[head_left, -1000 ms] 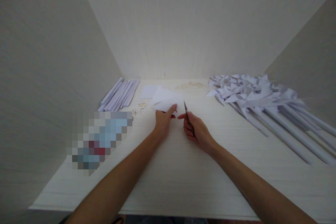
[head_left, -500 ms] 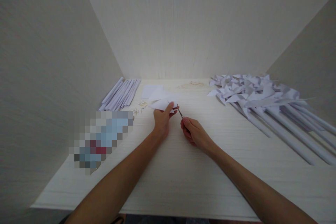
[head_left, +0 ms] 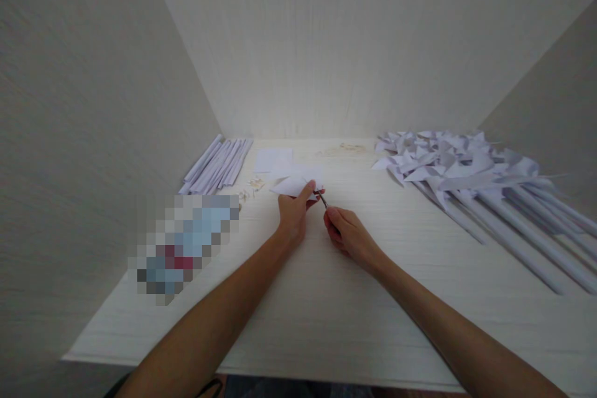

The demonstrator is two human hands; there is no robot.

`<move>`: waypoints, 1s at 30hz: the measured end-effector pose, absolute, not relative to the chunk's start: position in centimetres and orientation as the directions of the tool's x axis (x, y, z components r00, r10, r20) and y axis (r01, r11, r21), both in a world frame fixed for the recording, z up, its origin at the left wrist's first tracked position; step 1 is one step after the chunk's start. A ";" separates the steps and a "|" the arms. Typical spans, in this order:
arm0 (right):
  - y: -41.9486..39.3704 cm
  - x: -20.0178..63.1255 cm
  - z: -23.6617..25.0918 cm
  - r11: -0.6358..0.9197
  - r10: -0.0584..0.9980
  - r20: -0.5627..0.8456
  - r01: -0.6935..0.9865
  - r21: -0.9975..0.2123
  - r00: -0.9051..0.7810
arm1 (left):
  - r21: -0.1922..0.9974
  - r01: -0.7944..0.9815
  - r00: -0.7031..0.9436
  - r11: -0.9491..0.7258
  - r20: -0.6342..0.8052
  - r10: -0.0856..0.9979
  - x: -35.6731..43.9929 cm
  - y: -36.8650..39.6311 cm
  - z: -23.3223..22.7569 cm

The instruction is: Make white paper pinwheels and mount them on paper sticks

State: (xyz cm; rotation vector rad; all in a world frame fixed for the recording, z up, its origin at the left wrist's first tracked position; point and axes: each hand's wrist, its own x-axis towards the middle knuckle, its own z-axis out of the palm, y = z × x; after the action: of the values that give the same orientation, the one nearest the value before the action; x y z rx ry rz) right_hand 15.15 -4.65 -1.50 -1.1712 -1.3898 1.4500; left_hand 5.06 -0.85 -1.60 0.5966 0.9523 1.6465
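Observation:
My left hand [head_left: 293,214] pinches a folded or cut piece of white paper [head_left: 289,185], its thumb on top and its fingers underneath. Just to the right, my right hand [head_left: 347,230] is closed around a slim, dark metal tool [head_left: 323,199]. The tool's tip meets the paper's edge by my left fingertips; its exact kind is too small to make out. Behind the held piece lies a flat white paper square [head_left: 273,160] on the table.
Rolled white paper sticks [head_left: 219,168] lie at the back left, above a blurred-out item [head_left: 196,242]. Small pale bits [head_left: 252,188] are scattered nearby. Several paper pinwheels on sticks [head_left: 448,168] are heaped at right. Walls enclose the table [head_left: 298,323] on three sides.
The view has shifted slightly. My hands are a little closer together, and the paper and tool remain in them.

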 end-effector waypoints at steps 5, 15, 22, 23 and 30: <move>-4.7 15.1 -1.4 -0.118 0.961 -0.121 0.028 -0.993 -0.249 | 0.845 -0.530 -0.290 -0.070 -0.103 0.952 5.0 -0.9 -1.5; -4.6 15.1 -1.4 -0.108 0.962 -0.108 0.013 -0.994 -0.252 | 0.849 -0.523 -0.285 -0.077 -0.089 0.954 5.0 -0.9 -1.5; -4.5 15.2 -1.6 -0.083 0.965 -0.093 0.054 -0.995 -0.243 | 0.832 -0.549 -0.288 -0.084 -0.095 0.953 5.0 -0.8 -1.5; -4.5 15.2 -1.7 -0.076 0.967 -0.087 0.056 -0.996 -0.239 | 0.832 -0.548 -0.289 -0.083 -0.095 0.953 5.0 -0.8 -1.5; -4.5 15.1 -1.8 -0.058 0.972 -0.071 0.064 -0.996 -0.223 | 0.858 -0.507 -0.294 -0.075 -0.091 0.951 5.0 -0.8 -1.5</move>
State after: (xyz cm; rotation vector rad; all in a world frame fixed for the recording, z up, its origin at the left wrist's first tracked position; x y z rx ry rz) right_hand 15.14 -4.46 -1.80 -1.1840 -1.3880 1.3982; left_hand 5.00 -0.81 -1.53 0.6262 1.0079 1.6321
